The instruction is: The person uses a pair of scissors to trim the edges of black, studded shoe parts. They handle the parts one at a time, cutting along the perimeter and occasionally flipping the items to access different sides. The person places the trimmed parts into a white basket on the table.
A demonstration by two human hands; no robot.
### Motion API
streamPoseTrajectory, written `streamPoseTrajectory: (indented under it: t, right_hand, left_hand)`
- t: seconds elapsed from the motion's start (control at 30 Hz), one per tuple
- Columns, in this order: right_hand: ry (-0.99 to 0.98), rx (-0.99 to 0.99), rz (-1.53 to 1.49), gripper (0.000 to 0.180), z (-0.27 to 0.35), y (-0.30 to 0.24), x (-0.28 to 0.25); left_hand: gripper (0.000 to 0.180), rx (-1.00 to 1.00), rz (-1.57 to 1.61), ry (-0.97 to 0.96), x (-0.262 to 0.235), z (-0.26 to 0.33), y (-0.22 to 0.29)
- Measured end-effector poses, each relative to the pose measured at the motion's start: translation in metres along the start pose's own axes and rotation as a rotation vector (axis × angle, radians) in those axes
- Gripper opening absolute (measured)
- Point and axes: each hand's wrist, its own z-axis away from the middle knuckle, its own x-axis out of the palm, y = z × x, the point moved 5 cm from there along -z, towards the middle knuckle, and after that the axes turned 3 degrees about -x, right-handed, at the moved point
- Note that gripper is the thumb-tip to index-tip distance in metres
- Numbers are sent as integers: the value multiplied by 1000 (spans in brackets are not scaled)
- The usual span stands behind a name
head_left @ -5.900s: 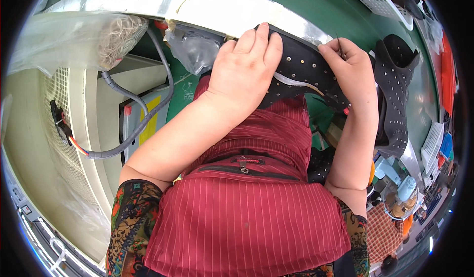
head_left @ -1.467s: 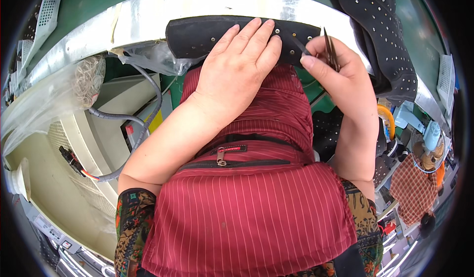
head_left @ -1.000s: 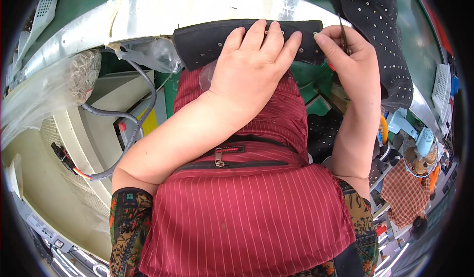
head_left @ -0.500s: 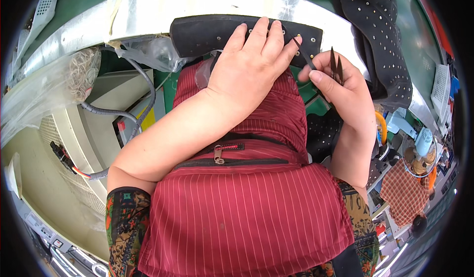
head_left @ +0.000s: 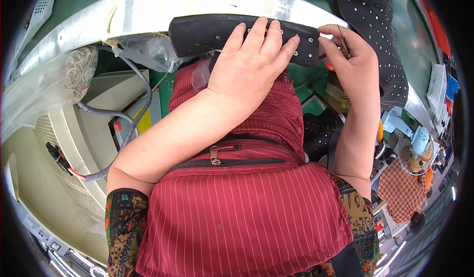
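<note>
Black studded leather strip (head_left: 212, 33), pinned flat along the shiny metal edge of the tabletop (head_left: 148, 5) while a thin pointed tool (head_left: 341, 34) works at its right end.

Left hand (head_left: 249, 65) lies spread and open on the strip, fingers pressing it down rather than clenched; right hand (head_left: 348, 52) is pinched around the slim metal tool just beside the strip's end. Judging from this, the tool's point sits close to the left fingertips, so a slip off the smooth rivets could jab them, and the strip could slide on the slick metal if the palm eases. The leather looks matte and stiff, dotted with small round metal studs; a larger black studded leather piece (head_left: 382, 40) hangs to the right.
</note>
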Motion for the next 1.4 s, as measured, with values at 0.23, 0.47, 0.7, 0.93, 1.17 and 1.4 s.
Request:
streamPoseTrajectory:
  t: [0.23, 0.47, 0.7, 0.93, 1.17, 1.4]
  right_hand:
    - [47, -488, 381, 25, 0, -4, -1]
    - [149, -773, 605, 33, 7, -2, 2]
    - [213, -844, 550, 30, -3, 6, 2]
    - [170, -813, 560, 30, -2, 7, 4]
    - [154, -817, 591, 29, -3, 11, 7]
    - [191, -784, 589, 30, -2, 15, 9]
  left_hand:
    - [52, 6, -12, 0, 0, 1, 0]
    - [52, 3, -13, -9, 0, -2, 0]
    - [52, 7, -17, -36, -2, -2, 1]
    - [51, 7, -12, -46, -1, -2, 1]
    - [51, 11, -24, -36, -2, -3, 1]
    - [52, 22, -29, -8, -3, -5, 1]
